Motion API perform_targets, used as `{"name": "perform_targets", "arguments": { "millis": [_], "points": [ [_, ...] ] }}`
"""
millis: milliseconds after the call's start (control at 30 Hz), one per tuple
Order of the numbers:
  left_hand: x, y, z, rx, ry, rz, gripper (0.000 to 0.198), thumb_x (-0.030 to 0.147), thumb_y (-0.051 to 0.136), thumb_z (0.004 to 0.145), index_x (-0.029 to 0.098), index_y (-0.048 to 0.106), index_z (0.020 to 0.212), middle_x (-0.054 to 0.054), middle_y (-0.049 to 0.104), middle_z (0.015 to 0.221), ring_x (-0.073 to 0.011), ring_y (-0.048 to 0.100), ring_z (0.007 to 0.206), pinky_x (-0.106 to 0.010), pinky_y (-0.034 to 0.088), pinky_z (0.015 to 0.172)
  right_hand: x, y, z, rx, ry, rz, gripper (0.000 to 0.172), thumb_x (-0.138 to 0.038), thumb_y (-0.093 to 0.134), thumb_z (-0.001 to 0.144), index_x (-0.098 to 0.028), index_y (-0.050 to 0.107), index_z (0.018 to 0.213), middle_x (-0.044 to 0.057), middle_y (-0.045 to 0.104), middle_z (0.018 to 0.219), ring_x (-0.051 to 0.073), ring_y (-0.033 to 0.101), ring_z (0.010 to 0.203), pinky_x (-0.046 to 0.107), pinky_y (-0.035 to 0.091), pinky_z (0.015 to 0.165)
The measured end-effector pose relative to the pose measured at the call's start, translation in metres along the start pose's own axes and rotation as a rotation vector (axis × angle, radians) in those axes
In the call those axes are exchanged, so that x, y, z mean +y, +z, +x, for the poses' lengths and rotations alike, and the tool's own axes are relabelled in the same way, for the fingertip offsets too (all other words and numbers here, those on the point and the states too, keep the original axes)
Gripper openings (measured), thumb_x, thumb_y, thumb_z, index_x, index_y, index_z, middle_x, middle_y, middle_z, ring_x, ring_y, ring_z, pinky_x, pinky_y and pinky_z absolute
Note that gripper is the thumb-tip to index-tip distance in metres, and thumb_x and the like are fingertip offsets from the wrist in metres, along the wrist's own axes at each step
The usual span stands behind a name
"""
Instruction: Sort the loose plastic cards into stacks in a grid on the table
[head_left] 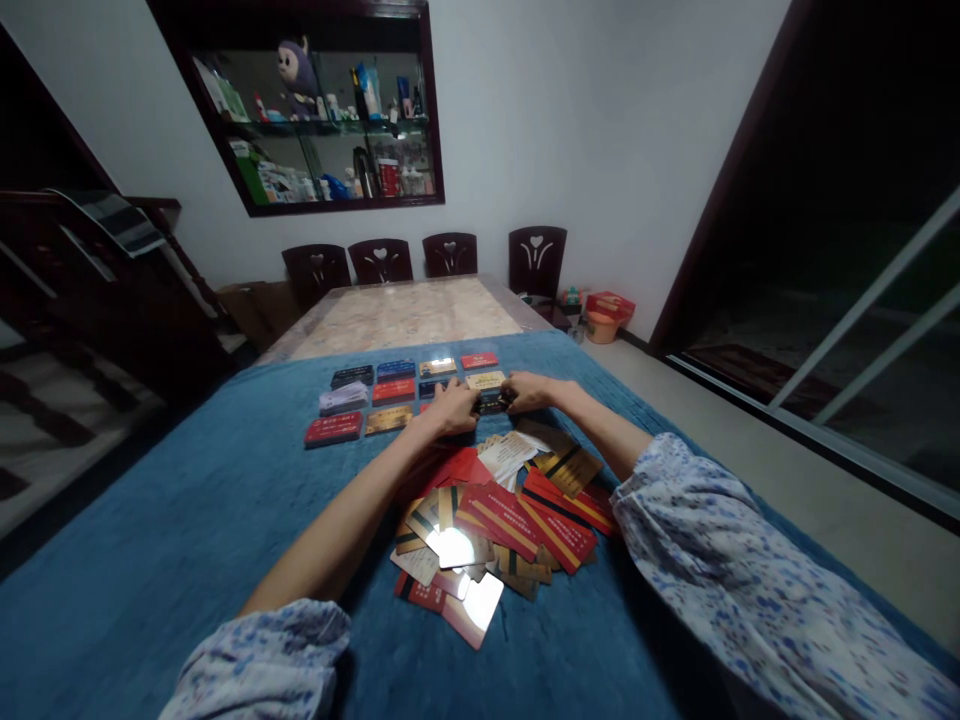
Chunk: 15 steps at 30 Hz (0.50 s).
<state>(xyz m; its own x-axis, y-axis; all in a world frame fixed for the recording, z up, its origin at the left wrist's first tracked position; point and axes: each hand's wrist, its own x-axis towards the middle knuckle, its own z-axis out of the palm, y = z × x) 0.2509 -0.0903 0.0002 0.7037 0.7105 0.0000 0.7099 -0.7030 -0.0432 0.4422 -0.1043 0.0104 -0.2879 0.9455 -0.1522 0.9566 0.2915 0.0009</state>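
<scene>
Both hands are at the right end of the rows of card stacks. My left hand [454,408] is closed at the left side of a black card stack [492,406], and my right hand [527,391] is closed at its right side. A cream-yellow card stack [486,381] lies just behind it. Nearer to me, between my forearms, spreads a loose pile of red and gold cards [499,520], overlapping at many angles. Left of my left hand stand a gold card stack [388,419] and a red card stack [333,430]. My fingers partly cover the stacks beside them.
A blue cloth [187,500] covers the near part of the table, with a marbled tabletop [420,310] beyond. More stacks, including white cards [343,398] and blue cards [395,369], stand in rows. Dark chairs [381,262] line the far side.
</scene>
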Motion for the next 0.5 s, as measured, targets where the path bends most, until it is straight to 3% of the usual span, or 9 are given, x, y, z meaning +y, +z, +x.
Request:
{"name": "perform_targets", "arguments": {
  "millis": [300, 500],
  "points": [
    [-0.005, -0.001, -0.012, 0.124, 0.047, -0.007, 0.032, 0.021, 0.056, 0.087, 0.016, 0.067, 0.117, -0.015, 0.063, 0.124, -0.0337, 0.046, 0.124, -0.051, 0.042, 0.096, 0.006, 0.002, -0.01, 0.074, 0.036, 0.008, 0.049, -0.037, 0.069, 0.08, -0.016, 0.067, 0.125, 0.013, 0.07, 0.116, 0.024, 0.066, 0.099, 0.025, 0.047, 0.074],
    [-0.011, -0.001, -0.033, 0.216, 0.071, -0.06, 0.027, 0.014, 0.05, 0.091, 0.018, 0.072, 0.105, -0.012, 0.067, 0.115, -0.0295, 0.05, 0.116, -0.046, 0.039, 0.094, -0.006, -0.007, -0.028, 0.217, 0.039, 0.013, 0.029, -0.029, 0.058, 0.087, -0.019, 0.074, 0.11, 0.009, 0.073, 0.109, 0.021, 0.065, 0.096, 0.024, 0.039, 0.067]
  ]
}}
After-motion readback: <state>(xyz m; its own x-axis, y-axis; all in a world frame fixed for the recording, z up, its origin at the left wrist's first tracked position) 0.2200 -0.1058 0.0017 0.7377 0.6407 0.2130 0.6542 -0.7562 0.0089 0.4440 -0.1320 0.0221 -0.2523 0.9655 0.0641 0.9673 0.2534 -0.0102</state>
